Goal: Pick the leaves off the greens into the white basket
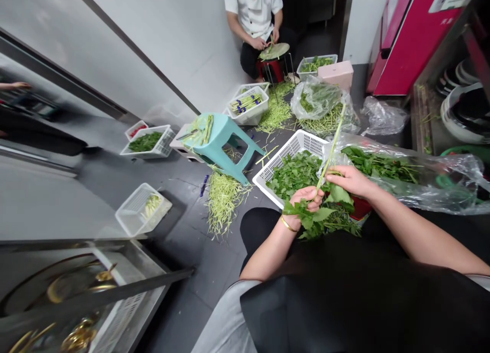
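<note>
Head view, leafy stalk (334, 144), long axis slanting away rightward, leaves (316, 217) nearest, left hand (309, 195) and right hand (350, 180) pinching it.

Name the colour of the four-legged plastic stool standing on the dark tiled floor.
Pale turquoise, showing best in the head view.

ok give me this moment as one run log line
left hand: on leafy stalk | right hand: same stalk | beside: white basket of leaves
</note>
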Motion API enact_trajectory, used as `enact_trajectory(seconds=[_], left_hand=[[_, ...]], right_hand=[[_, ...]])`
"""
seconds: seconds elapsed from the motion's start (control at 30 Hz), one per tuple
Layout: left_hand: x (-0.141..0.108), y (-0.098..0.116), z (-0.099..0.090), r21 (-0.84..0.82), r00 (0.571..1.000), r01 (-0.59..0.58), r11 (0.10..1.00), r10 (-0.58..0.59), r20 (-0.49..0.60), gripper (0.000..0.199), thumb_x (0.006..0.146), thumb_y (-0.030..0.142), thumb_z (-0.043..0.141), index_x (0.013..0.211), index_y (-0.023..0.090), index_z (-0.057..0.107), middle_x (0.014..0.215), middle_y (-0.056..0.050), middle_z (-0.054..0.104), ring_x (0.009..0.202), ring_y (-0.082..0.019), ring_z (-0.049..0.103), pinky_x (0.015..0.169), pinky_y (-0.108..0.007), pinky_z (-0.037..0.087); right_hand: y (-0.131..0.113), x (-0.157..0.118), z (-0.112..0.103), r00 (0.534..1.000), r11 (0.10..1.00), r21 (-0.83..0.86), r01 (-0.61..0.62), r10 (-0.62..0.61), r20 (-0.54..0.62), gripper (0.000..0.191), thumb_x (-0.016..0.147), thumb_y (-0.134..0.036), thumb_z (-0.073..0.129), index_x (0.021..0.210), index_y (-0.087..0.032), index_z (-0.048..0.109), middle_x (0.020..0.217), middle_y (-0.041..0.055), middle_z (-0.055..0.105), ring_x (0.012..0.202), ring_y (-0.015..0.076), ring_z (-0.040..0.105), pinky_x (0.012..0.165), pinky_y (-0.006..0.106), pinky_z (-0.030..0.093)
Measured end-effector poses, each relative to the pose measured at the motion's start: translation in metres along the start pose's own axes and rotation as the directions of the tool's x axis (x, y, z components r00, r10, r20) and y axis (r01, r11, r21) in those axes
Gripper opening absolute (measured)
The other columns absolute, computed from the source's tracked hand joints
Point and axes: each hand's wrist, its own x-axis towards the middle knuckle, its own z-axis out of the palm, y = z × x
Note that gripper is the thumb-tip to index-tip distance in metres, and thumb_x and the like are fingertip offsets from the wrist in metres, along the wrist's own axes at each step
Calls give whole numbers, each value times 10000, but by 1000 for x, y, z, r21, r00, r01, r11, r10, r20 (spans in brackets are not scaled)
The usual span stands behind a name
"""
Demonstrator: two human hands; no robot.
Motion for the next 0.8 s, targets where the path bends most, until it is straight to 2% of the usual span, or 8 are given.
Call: enact_trajectory(seconds=[0.07,0.13,0.2,0.27,0.33,0.43,0.63,0.8], left_hand=[[0,0,-2,5,999,-14,1000,15,-36,296,644,329,774,769,96,641,596,20,480,404,2,281,373,-180,165],[1,1,-5,30,991,-62,998,65,-115,310,641,336,782,779,100,636,601,19,502,428,-9,344,399,-175,228],[3,1,-6,81,967,-111,990,127,-221,323,632,347,788,789,114,628,622,11,544,486,-39,448,454,-181,319],[8,0,-6,135,935,-152,979,187,-301,329,612,341,798,779,128,611,643,10,575,555,-72,525,526,-203,391],[13,-2,-3,168,908,-208,964,254,-334,331,585,313,809,749,137,582,654,19,588,582,-80,549,584,-220,423],[19,-5,0,172,886,-276,946,319,-337,345,540,247,818,721,148,542,638,47,580,562,-66,539,628,-227,435],[16,-3,-5,151,957,-114,982,149,-248,311,611,310,763,763,138,553,621,-4,628,600,-126,610,570,-223,424],[25,3,-13,299,966,-75,951,144,-217,376,605,385,801,722,129,552,596,11,620,517,-77,554,525,-199,400]], right_hand=[[4,3,-8,984,996,-81,-21,6,-180,346,743,-505,589,768,-167,656,736,32,652,716,187,562,709,323,442],[10,4,-11,964,995,30,-97,102,-246,343,723,-514,598,746,-173,624,689,21,622,659,174,546,653,310,437],[14,1,-7,967,958,213,-193,223,-126,368,707,-541,612,749,-175,594,674,14,604,606,159,534,604,298,429],[15,-3,4,965,929,262,-260,260,36,405,707,-576,614,746,-175,572,664,7,588,584,148,518,581,289,415],[14,-5,17,972,957,170,-234,224,75,432,725,-606,592,731,-175,557,655,-4,566,594,139,495,578,276,393],[12,-1,31,991,991,-31,-130,131,35,446,730,-621,583,701,-178,541,646,-13,539,631,135,467,598,262,368],[16,4,27,972,996,-27,-87,91,217,446,781,-596,515,731,-160,592,719,21,605,672,156,516,639,279,386],[9,-2,27,971,958,-281,-63,125,206,300,748,-463,568,729,-166,600,713,27,611,659,163,517,632,286,365]])
